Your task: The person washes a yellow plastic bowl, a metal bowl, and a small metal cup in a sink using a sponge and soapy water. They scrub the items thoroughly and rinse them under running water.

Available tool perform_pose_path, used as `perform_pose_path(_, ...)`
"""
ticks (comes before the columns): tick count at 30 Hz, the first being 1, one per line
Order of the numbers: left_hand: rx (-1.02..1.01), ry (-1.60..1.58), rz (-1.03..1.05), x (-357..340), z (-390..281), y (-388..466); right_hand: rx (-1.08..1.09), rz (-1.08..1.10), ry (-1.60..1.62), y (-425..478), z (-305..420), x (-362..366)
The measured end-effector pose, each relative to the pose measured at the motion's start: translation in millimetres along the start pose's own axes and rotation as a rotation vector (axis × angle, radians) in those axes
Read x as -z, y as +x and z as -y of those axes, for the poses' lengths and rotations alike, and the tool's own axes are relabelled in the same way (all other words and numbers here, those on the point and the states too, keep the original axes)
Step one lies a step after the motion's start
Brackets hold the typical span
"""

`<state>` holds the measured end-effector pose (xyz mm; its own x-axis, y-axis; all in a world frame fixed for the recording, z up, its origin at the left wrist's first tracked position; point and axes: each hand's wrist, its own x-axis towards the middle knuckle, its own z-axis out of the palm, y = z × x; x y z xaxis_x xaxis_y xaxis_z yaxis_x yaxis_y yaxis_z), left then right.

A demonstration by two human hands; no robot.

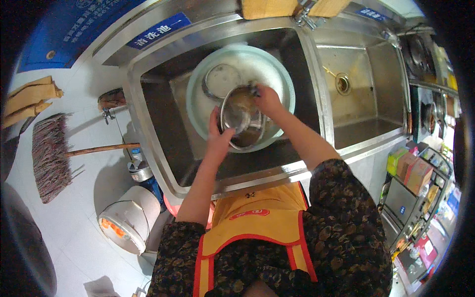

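Observation:
A round metal bowl [243, 117] is tilted over a pale green plastic basin [193, 80] of cloudy, sudsy water, which stands in the left compartment of a steel sink [174, 92]. My left hand [221, 137] grips the bowl at its lower left rim, thumb over the edge. At its upper right side, my right hand [268, 99] holds a small dark thing, perhaps a scourer, against the inner rim. Another round metal vessel [222, 80] lies in the water, just beyond the bowl.
The right sink compartment [352, 81] has a drain. A metal faucet [306, 18] and a wooden board [269, 8] are at the back. To the left are a mop [53, 157] and a white bucket [124, 219]; at right, a rack [400, 200] holds boxes.

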<state>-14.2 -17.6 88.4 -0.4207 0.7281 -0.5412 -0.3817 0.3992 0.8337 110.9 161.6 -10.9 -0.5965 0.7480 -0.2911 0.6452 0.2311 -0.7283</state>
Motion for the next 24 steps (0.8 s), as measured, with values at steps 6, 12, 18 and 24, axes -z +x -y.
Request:
perform_pose_path(6, 0.213, 0.274, -0.105, -20.6, -0.9, 14.6, 0.839, 0.105, -0.365, -2.5, 94.9, 14.1)
perform_pose_path(12, -0.240, 0.451, -0.146, -22.3, 16.9, 15.8, -0.119, -0.025, -0.014, -10.6, -7.8, -17.6)
perform_pose_path(18, -0.188, 0.652, -0.208, -19.7, 33.8, 16.7, 0.103, 0.360, -0.552, -49.7, 44.1, -18.5)
perform_pose_path(24, 0.021, 0.079, -0.135, -23.1, 51.8, 37.6, 0.571, 0.206, -0.394, -23.0, 2.3, -23.6)
